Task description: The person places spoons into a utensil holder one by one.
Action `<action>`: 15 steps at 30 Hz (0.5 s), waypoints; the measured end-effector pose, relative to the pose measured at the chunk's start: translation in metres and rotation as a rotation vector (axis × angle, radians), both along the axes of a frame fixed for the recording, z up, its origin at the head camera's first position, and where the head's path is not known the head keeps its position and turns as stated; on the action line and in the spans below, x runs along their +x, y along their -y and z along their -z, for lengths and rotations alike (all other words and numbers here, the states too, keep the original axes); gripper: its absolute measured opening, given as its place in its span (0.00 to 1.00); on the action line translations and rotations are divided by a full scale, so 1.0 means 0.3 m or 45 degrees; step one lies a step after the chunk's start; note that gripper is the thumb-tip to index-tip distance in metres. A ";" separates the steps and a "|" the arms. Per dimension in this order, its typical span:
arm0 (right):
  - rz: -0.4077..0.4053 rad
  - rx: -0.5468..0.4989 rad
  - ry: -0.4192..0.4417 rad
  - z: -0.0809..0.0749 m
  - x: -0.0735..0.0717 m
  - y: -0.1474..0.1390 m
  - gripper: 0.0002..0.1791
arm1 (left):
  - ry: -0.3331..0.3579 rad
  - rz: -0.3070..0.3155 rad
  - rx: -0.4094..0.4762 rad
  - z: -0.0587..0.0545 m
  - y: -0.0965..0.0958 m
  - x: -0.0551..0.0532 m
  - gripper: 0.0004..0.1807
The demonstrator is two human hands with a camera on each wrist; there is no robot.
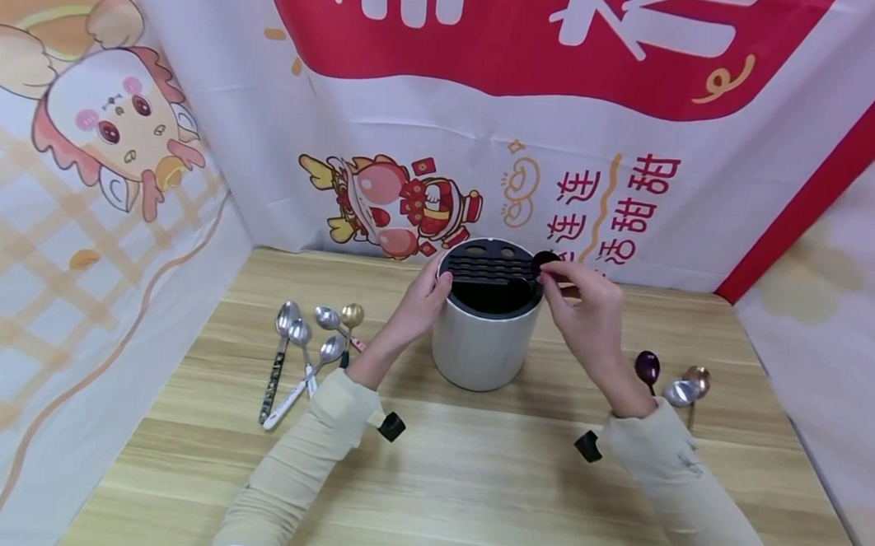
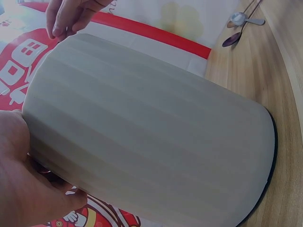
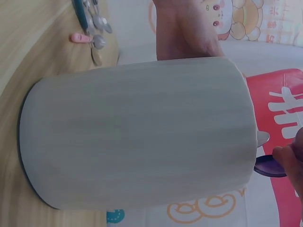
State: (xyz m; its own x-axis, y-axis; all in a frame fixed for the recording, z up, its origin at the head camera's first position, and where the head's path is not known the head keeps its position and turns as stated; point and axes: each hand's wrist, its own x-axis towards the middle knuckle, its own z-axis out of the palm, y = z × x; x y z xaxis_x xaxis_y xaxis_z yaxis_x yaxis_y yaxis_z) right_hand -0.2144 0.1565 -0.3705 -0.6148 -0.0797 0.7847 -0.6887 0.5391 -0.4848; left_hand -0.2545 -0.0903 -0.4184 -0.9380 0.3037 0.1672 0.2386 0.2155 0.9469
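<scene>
A white utensil holder (image 1: 481, 354) with a black slotted insert (image 1: 491, 268) stands upright on the table. My left hand (image 1: 423, 301) grips its left side at the rim, thumb toward the top and fingers partly hidden behind the wall. At the right edge of the rim, my right hand (image 1: 584, 305) pinches a dark purple spoon (image 3: 270, 166) near its bowl, close over the opening. The rest of that spoon is hidden. Beside it, a small silver tip (image 3: 263, 137) shows above the rim in the right wrist view.
Several spoons (image 1: 286, 319) with patterned, white and pink handles lie left of the holder. To its right lie a purple spoon (image 1: 647, 366), a silver spoon (image 1: 681, 392) and a copper-coloured spoon (image 1: 699, 379). A printed cloth (image 1: 431, 108) hangs behind the wooden table (image 1: 471, 489).
</scene>
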 end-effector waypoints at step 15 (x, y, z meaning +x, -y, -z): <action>0.061 -0.035 0.026 0.035 0.000 -0.068 0.06 | 0.002 -0.045 -0.007 -0.004 -0.005 0.009 0.29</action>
